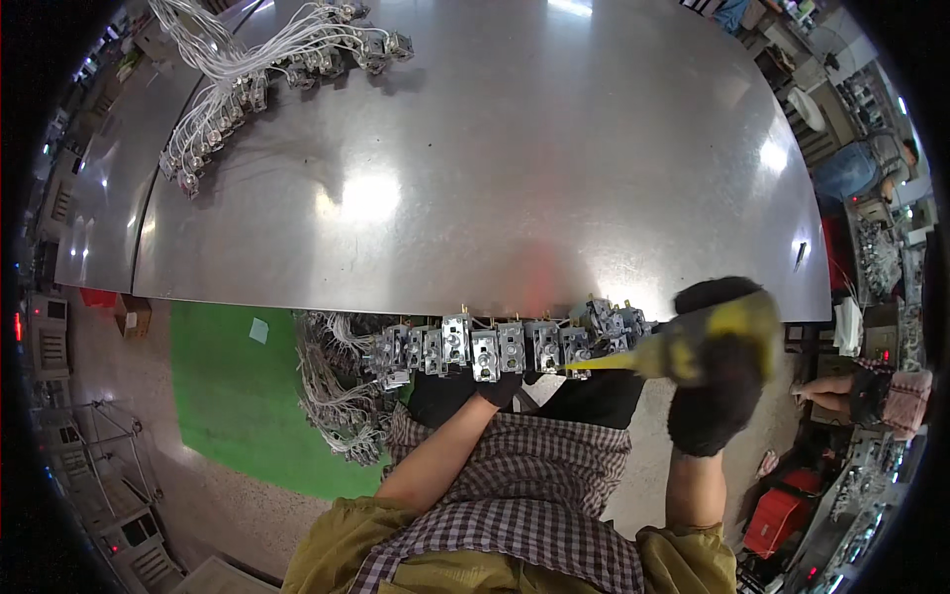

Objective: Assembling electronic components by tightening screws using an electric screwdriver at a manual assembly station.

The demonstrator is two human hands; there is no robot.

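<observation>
A row of small metal switch-like parts with round centres runs along the table's near edge, several side by side. My left hand, in a black glove, is under the middle of this row; the parts hide its fingers, so its grip does not show. In my right hand, also black-gloved, is a yellow tool with a long pointed tip. Motion blurs the tool and this hand, and the tool's exact kind cannot be made out. Its tip points left, at the parts right of the row's middle.
The metal table fills the area ahead. Similar parts with white wires lie at its far left. A wire bundle hangs below the edge over a green mat. Other people and a red crate are at the right.
</observation>
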